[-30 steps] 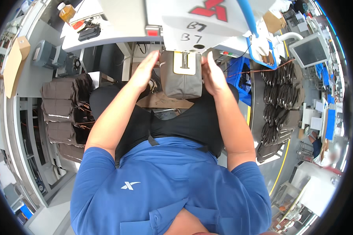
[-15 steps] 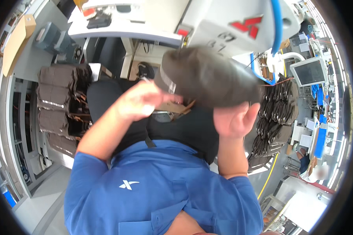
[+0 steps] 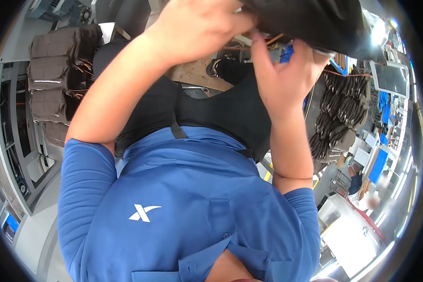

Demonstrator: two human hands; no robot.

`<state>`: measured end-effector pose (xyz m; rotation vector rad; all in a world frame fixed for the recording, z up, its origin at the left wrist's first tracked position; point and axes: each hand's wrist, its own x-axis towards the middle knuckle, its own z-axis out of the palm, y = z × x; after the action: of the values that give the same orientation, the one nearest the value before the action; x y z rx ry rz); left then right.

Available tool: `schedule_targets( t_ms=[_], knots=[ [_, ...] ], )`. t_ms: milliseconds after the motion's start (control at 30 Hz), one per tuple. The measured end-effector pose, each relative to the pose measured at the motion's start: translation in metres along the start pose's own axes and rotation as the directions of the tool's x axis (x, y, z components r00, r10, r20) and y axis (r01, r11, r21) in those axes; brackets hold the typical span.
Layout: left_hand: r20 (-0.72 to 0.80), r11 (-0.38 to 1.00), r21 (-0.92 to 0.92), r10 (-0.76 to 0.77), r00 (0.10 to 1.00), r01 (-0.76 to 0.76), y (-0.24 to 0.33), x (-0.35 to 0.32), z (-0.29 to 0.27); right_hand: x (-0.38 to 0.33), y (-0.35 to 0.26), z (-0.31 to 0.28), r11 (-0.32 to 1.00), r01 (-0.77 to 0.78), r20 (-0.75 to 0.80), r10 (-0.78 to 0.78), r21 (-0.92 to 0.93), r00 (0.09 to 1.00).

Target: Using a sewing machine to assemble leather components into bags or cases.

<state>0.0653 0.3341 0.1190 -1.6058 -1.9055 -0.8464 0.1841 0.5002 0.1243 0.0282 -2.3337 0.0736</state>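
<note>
A dark sewn fabric piece (image 3: 315,23) is held up at the top of the head view, its upper part cut off by the frame. My left hand (image 3: 199,28) is closed at its left edge, with the fingertips partly hidden by the fabric. Under the lower right edge is my right hand (image 3: 289,73), its thumb raised and its fingers going up behind the material. A light strip shows along that edge, beside the right fingers. Both forearms are bare, reaching upward from blue sleeves.
Stacks of folded dark brown pieces (image 3: 49,77) stand at the left. More dark pieces (image 3: 340,103) are piled on the right, near a monitor (image 3: 391,77). A brown board (image 3: 197,73) lies beyond my lap. Farther right, a person sits beside a blue panel (image 3: 379,164).
Both hands and the dark fabric piece have moved up and away, closer to the view's top edge. The view has tilted down, so the white machine and table have left it.
</note>
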Motion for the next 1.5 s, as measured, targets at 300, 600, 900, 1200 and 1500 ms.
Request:
schedule_targets(
  t_ms=[300, 600, 900, 1200, 1500],
  knots=[
    [-0.116, 0.947, 0.32, 0.065, 0.991, -0.025, -0.001, -0.005, 0.017, -0.002, 0.011, -0.011, 0.999, 0.02, 0.065, -0.016, -0.05, 0.998],
    [-0.312, 0.946, 0.322, 0.15, 0.938, -0.044, 0.0, -0.001, 0.035, -0.013, 0.028, 0.012, 0.992, -0.062, -0.267, 0.09, 0.109, 0.96],
    [-0.171, 0.91, 0.409, 0.149, 0.974, -0.067, -0.003, 0.0, 0.026, -0.016, 0.06, 0.02, 0.898, 0.425, -0.24, -0.39, 0.115, 0.889],
    [-0.205, 0.909, 0.416, 0.112, 0.972, -0.018, 0.003, 0.003, 0.028, -0.012, 0.03, 0.002, 0.991, -0.019, -0.062, 0.011, -0.135, 0.998],
    [-0.249, 0.964, 0.265, 0.036, 0.968, 0.033, 0.008, 0.003, 0.029, -0.011, 0.052, 0.016, 0.954, 0.194, -0.188, -0.238, -0.228, 0.953]
  ],
)
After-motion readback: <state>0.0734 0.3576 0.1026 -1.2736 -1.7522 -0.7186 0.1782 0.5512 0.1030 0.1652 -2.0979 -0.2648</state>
